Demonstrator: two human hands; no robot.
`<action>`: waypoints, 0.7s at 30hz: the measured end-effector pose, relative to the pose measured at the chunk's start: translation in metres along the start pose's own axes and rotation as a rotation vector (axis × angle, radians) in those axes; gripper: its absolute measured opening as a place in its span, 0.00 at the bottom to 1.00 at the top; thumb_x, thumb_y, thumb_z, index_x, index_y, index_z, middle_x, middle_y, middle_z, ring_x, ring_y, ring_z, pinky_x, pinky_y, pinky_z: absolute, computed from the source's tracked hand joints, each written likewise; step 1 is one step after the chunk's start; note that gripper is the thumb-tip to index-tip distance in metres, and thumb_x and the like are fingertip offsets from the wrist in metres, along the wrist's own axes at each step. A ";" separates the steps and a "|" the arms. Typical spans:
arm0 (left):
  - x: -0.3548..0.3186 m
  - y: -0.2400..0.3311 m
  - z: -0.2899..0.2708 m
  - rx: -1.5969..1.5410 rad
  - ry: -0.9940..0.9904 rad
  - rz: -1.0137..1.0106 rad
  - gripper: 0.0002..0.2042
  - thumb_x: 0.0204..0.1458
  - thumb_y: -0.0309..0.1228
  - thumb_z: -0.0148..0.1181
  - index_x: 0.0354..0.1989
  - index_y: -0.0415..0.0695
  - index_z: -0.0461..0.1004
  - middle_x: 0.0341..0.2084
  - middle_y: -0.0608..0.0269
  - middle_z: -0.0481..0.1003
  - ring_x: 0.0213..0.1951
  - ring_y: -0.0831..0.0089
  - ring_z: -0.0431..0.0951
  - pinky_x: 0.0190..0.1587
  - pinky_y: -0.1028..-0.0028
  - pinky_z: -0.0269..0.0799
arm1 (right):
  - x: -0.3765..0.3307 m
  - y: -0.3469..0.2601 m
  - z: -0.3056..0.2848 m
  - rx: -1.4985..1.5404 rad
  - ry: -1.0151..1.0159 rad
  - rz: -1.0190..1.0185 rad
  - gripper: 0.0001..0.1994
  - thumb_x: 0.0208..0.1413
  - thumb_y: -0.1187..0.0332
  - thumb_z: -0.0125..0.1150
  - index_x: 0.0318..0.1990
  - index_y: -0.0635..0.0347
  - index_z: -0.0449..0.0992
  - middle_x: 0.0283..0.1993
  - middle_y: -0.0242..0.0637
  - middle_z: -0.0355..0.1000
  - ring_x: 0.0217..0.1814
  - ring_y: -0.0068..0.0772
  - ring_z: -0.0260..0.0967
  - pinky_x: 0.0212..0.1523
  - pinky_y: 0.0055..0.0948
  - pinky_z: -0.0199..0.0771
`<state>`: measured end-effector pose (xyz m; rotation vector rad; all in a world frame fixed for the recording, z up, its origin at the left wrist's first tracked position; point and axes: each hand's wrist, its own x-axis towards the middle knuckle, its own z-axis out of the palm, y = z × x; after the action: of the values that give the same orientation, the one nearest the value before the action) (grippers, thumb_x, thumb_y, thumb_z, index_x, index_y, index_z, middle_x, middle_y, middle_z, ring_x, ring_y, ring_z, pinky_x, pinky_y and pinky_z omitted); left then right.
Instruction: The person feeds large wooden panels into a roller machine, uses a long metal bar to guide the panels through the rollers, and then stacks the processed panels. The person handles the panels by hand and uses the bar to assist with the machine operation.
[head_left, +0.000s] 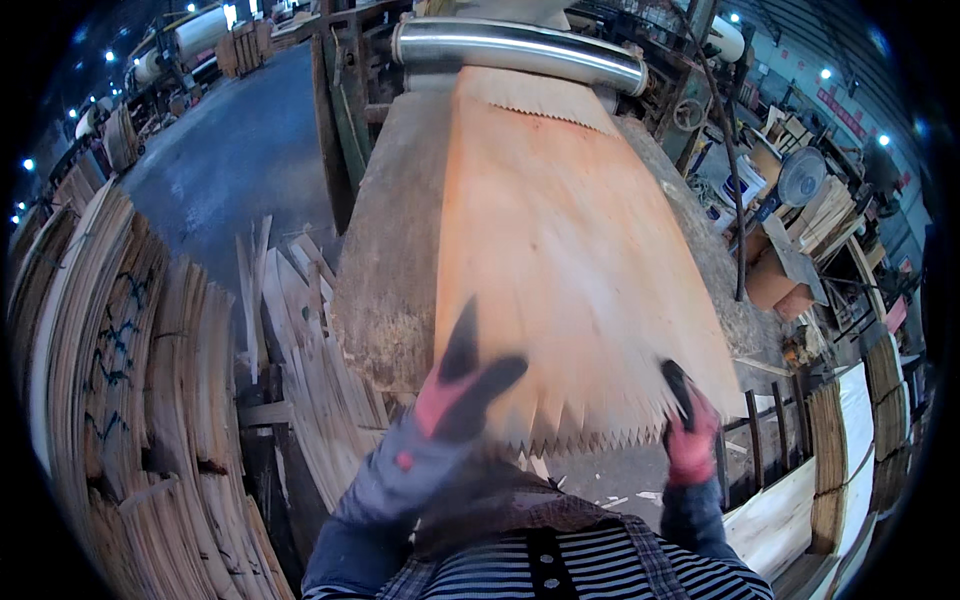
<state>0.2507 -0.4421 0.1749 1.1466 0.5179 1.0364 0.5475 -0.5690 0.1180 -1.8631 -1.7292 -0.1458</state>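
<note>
A wide, thin sheet of wood veneer (580,240) lies on a worn table (390,240) in front of me, its near edge jagged like saw teeth. Both my hands wear pink gloves with dark fingers. My left hand (462,390) is over the sheet's near left corner, thumb and fingers spread apart; motion blurs it, so I cannot tell whether it touches the wood. At the near right corner is my right hand (690,420), its fingers stretched out over the sheet's edge. Another veneer piece (530,90) with a toothed edge overlaps the far end.
A shiny metal roller (520,50) spans the table's far end. Tall veneer stacks (130,350) stand at left, with loose strips (320,370) beside the table. On the right are a fan (802,177), a white bucket (742,185), a cardboard box (780,275) and bundled veneer (828,460).
</note>
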 end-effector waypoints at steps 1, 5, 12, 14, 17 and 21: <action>-0.014 0.011 0.002 -0.038 -0.018 -0.004 0.31 0.47 0.21 0.51 0.60 0.38 0.43 0.55 0.52 0.54 0.56 0.65 0.55 0.56 0.70 0.51 | -0.011 0.005 -0.018 0.012 0.047 -0.069 0.24 0.38 0.72 0.55 0.49 0.61 0.66 0.51 0.46 0.63 0.53 0.45 0.59 0.52 0.39 0.58; -0.056 0.013 -0.004 -0.110 0.004 0.024 0.31 0.46 0.23 0.49 0.59 0.37 0.44 0.55 0.52 0.54 0.56 0.66 0.56 0.55 0.70 0.53 | -0.011 -0.029 -0.059 -0.098 -0.045 -0.254 0.22 0.32 0.70 0.58 0.43 0.63 0.70 0.45 0.47 0.66 0.46 0.48 0.64 0.47 0.39 0.63; -0.018 -0.129 -0.110 0.995 0.260 0.149 0.19 0.46 0.26 0.49 0.49 0.35 0.60 0.40 0.46 0.67 0.44 0.58 0.69 0.45 0.69 0.64 | 0.083 -0.037 -0.007 -0.129 -0.008 -0.293 0.22 0.34 0.66 0.62 0.42 0.59 0.71 0.42 0.41 0.68 0.44 0.44 0.65 0.42 0.36 0.66; -0.029 -0.200 -0.118 1.284 0.364 -0.294 0.37 0.42 0.41 0.57 0.58 0.35 0.47 0.54 0.40 0.54 0.54 0.47 0.57 0.55 0.63 0.56 | 0.109 -0.026 0.010 -0.112 0.006 -0.297 0.22 0.35 0.65 0.62 0.42 0.58 0.71 0.41 0.41 0.69 0.43 0.42 0.66 0.42 0.35 0.66; -0.040 -0.235 -0.108 0.979 0.428 -0.590 0.40 0.42 0.46 0.57 0.58 0.36 0.45 0.56 0.40 0.49 0.57 0.46 0.51 0.56 0.62 0.54 | 0.154 -0.010 0.034 -0.112 0.038 -0.342 0.20 0.37 0.65 0.61 0.43 0.56 0.70 0.40 0.39 0.69 0.42 0.39 0.67 0.42 0.35 0.66; -0.035 -0.201 -0.106 0.659 0.488 -0.592 0.34 0.45 0.44 0.54 0.57 0.40 0.51 0.53 0.46 0.58 0.54 0.55 0.60 0.53 0.65 0.58 | 0.207 0.019 0.077 -0.135 0.045 -0.357 0.18 0.40 0.63 0.59 0.42 0.54 0.71 0.42 0.37 0.69 0.43 0.37 0.67 0.43 0.34 0.66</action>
<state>0.2303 -0.4304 -0.0543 1.1788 1.5701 0.6170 0.5731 -0.3500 0.1436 -1.6098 -2.0492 -0.4503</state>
